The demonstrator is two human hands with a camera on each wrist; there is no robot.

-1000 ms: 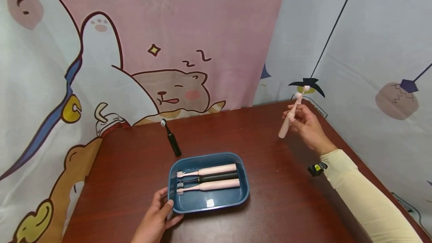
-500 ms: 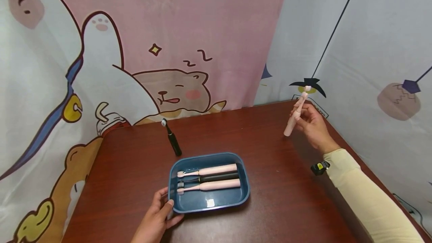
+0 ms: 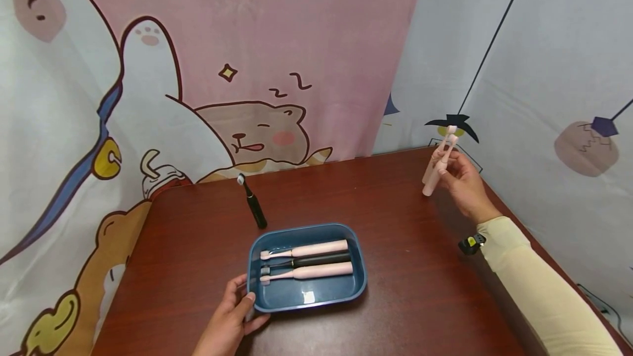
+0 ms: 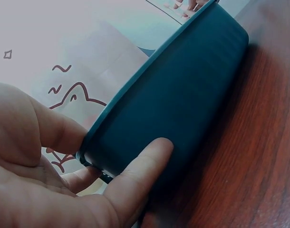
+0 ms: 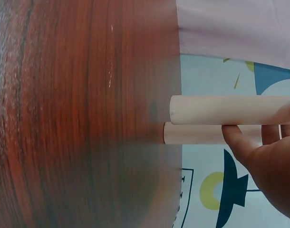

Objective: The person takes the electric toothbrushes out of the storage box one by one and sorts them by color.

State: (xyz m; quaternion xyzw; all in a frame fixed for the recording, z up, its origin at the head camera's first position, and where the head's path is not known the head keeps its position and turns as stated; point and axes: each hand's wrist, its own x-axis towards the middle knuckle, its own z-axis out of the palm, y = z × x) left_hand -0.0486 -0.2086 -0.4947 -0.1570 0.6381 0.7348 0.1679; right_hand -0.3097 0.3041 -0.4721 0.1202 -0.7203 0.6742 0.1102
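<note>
My right hand [image 3: 462,185] pinches a pink electric toothbrush [image 3: 433,180] by its handle, bristle head up. Close beside it is a second pink electric toothbrush [image 5: 197,134], upright; whether my fingers touch this one too I cannot tell. In the right wrist view the two handles lie parallel, the held toothbrush [image 5: 230,110] nearer the camera. My left hand [image 3: 228,309] grips the left end of a blue plastic tray [image 3: 333,296], thumb against its outer wall [image 4: 183,90]. Inside lie a pink toothbrush [image 3: 323,247], a black one [image 3: 321,260] and another pink one [image 3: 323,271], side by side.
Behind the tray a black electric toothbrush [image 3: 255,207] stands upright on the dark red wooden table [image 3: 346,196]. Cartoon-printed cloth walls [image 3: 336,59] border the table at the back and sides. A cable [image 3: 600,304] runs at the far right.
The held pink toothbrush has moved slightly right and stands more in line with the second pink one, crossing in front of it. The left hand and tray stay still.
</note>
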